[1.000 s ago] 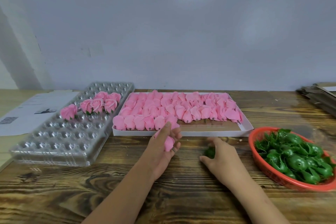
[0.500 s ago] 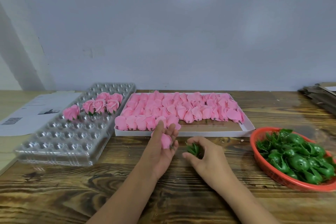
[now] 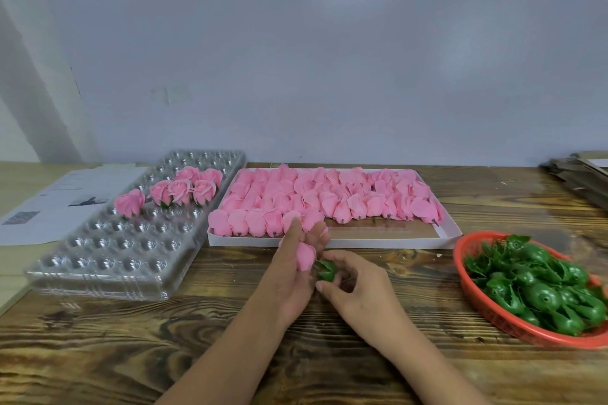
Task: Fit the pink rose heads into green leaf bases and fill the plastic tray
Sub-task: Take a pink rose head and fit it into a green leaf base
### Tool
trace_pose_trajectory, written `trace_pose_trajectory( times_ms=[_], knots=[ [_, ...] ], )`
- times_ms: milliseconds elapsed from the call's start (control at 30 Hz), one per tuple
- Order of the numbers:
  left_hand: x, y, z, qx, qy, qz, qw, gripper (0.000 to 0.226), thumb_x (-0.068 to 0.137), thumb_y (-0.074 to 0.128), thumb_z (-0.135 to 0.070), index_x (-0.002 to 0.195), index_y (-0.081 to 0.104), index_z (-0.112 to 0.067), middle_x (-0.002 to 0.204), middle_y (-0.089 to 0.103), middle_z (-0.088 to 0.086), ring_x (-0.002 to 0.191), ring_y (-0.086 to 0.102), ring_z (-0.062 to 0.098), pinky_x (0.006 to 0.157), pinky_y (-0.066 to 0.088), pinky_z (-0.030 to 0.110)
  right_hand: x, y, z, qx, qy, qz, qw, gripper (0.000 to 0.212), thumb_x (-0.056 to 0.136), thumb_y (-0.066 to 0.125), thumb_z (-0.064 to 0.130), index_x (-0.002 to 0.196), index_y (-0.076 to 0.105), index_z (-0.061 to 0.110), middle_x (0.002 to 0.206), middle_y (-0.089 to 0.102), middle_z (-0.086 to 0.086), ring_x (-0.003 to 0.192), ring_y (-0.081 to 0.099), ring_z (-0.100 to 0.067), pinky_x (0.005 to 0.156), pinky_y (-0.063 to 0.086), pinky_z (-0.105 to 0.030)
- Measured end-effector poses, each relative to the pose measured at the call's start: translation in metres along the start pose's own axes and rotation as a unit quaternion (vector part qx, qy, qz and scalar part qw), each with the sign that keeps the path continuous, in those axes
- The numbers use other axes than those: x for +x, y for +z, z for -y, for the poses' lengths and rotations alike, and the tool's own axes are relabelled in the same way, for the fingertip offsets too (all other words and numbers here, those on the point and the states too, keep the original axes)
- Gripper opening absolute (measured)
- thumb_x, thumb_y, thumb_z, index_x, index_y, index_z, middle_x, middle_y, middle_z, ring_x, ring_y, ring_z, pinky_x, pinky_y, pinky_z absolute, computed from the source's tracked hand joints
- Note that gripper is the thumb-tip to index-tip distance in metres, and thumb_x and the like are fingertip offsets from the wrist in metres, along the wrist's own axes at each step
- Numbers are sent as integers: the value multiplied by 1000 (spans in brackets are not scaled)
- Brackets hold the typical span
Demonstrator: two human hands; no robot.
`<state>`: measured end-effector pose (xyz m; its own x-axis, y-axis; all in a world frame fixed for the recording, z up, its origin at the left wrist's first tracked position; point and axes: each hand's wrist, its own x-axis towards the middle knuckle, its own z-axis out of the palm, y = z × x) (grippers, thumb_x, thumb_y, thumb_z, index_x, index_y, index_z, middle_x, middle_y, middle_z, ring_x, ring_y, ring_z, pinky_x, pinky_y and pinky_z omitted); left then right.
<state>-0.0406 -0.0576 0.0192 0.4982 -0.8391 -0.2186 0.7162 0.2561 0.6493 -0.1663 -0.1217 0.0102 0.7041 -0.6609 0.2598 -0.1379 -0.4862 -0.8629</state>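
1. a soft pink rose head (image 3: 306, 256) is held in the curled fingers of the left hand (image 3: 291, 276), above the dark wooden table (image 3: 138, 348).
2. a small green plastic leaf base (image 3: 325, 270) is pinched between thumb and fingertips of the right hand (image 3: 357, 294), touching the lower end of the rose head.
3. both hands are met just in front of the shallow white cardboard box (image 3: 378, 242), in which rows of loose pink rose heads (image 3: 329, 197) are laid.
4. a clear plastic tray with round pockets (image 3: 108, 250) is seen to the left; six finished roses (image 3: 179, 191) are seated in its far pockets, the near pockets being unfilled.
5. a red mesh plastic basket (image 3: 483, 312) of green leaf bases (image 3: 539, 293) is placed at the right.
6. white printed paper sheets (image 3: 49, 204) are lying beyond the tray's left edge.
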Motion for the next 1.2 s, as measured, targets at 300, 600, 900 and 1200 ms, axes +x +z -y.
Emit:
trace_pose_trajectory(
  times_ms=[300,600,900,1200],
  knots=[
    [-4,-1,-1,7,-10,-8,1000,75,78,71,-52,142,56,-16,111,76,5,98,75,20,82,61,42,0,14,8,78,11,9,997,54,82,75,4,125,61,34,79,71,0,68,61,-3,73,51,-15],
    [-7,6,-3,-22,-4,-29,999,73,85,67,-49,147,49,-14,137,65,11,129,60,27,81,62,43,-1,14,7,144,17,-31,989,36,82,75,1,113,70,19,96,75,3,79,66,-7,77,55,-22],
    [-5,5,0,-1,-6,-20,1000,73,86,63,-52,145,51,-11,133,68,10,125,64,24,88,57,42,-1,16,3,120,5,-34,992,37,85,71,-1,115,70,19,97,75,8,85,69,-9,81,58,-26],
    [-3,5,2,-29,11,19,999,44,83,60,-54,101,74,-16,123,74,5,120,67,20,103,50,47,-3,17,4,160,-6,-72,984,46,83,71,-8,101,64,34,97,73,21,87,69,-1,80,52,-13]
  ],
)
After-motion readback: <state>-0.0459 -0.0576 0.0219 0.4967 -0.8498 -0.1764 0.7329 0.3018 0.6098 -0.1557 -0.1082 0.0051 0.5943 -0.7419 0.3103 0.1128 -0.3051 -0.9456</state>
